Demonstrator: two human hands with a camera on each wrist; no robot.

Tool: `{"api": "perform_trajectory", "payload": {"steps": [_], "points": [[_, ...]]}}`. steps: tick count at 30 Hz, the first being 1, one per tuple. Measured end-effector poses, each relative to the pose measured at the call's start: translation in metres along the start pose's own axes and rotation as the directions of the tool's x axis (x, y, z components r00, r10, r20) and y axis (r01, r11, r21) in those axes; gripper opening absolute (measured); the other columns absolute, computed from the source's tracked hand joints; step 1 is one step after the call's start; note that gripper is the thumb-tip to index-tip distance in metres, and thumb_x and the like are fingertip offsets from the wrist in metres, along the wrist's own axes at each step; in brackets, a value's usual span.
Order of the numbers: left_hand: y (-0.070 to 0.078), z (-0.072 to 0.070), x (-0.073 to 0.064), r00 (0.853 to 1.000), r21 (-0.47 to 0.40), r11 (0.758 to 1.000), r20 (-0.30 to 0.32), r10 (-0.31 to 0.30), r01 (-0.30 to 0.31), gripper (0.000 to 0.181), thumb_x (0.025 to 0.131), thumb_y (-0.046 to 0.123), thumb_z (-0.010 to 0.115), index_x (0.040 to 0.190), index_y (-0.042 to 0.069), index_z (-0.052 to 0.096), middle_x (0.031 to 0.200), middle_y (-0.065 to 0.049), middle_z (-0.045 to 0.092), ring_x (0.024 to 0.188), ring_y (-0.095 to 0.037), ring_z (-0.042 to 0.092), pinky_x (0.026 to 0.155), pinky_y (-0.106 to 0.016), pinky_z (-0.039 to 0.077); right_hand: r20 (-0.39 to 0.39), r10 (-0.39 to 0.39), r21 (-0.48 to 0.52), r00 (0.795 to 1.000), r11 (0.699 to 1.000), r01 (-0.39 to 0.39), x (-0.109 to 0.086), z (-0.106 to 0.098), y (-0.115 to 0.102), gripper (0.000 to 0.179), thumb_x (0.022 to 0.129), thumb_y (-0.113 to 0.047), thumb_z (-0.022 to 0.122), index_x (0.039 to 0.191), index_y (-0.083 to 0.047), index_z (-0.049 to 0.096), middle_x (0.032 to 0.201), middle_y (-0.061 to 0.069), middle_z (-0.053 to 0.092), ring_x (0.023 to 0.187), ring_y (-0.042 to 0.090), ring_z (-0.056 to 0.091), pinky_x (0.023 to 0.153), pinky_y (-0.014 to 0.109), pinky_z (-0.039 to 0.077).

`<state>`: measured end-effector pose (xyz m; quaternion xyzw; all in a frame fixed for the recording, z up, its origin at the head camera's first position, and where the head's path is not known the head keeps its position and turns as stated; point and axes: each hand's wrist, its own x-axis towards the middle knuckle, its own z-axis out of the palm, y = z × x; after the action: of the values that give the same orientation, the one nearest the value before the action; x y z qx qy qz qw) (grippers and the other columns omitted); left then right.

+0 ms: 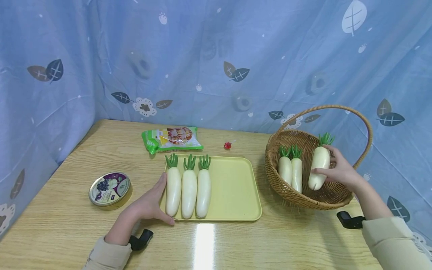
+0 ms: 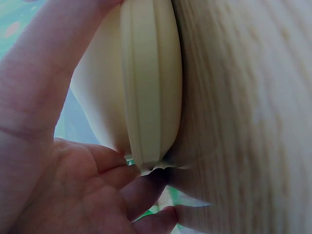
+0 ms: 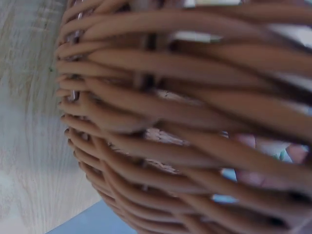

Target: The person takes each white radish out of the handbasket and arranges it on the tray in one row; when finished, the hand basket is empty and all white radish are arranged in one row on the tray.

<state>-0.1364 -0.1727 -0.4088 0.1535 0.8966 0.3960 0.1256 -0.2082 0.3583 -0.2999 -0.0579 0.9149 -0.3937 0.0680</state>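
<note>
In the head view, 3 smooth, green-topped white radishes (image 1: 189,195) are lined up on a yellow tray (image 1: 233,187), its left edge touched by the widely spread left hand (image 1: 148,202). In the wicker basket (image 1: 305,199), 2 more are laid and 1 is gripped by the curled right hand (image 1: 341,171). By the left wrist view, the tray's rounded side is added; by the right, the basket's coarsely woven outer wall.

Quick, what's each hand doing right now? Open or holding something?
Left hand: open, against the tray.
Right hand: holding a white radish at the basket.
</note>
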Motion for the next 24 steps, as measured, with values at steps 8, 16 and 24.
{"api": "perform_trajectory", "payload": {"steps": [8,16,24], "points": [[-0.003,0.001,0.001,1.000,0.007,1.000,-0.004,0.005,-0.005,0.145,0.047,0.040,0.089,0.140,-0.011,-0.009,0.147,-0.030,-0.007,0.134,-0.042,0.001,0.108,-0.052,0.011,-0.011,-0.019,0.014,1.000,1.000,0.020,-0.007,0.001,-0.009,0.095,0.084,-0.013,0.065,0.144,-0.004,-0.008,0.123,0.045,0.019,0.084,0.035,0.057,0.064,0.046,0.055],[-0.003,0.001,0.001,1.000,0.006,1.000,-0.001,0.000,0.000,0.144,0.047,0.040,0.089,0.140,-0.010,-0.009,0.147,-0.030,-0.007,0.135,-0.042,0.001,0.108,-0.052,0.010,-0.021,-0.041,0.005,0.999,0.999,0.041,-0.012,0.004,-0.020,0.095,0.083,-0.012,0.066,0.145,-0.006,-0.006,0.124,0.043,0.022,0.087,0.038,0.057,0.062,0.042,0.055],[-0.003,0.001,0.001,1.000,0.003,1.000,0.002,-0.001,0.001,0.144,0.047,0.040,0.089,0.140,-0.010,-0.009,0.147,-0.030,-0.007,0.135,-0.041,0.000,0.108,-0.052,0.010,-0.016,-0.072,0.044,0.997,0.996,0.073,-0.021,0.011,-0.035,0.096,0.083,-0.009,0.065,0.146,-0.011,-0.007,0.127,0.040,0.020,0.103,0.054,0.047,0.063,0.039,0.054]]}}
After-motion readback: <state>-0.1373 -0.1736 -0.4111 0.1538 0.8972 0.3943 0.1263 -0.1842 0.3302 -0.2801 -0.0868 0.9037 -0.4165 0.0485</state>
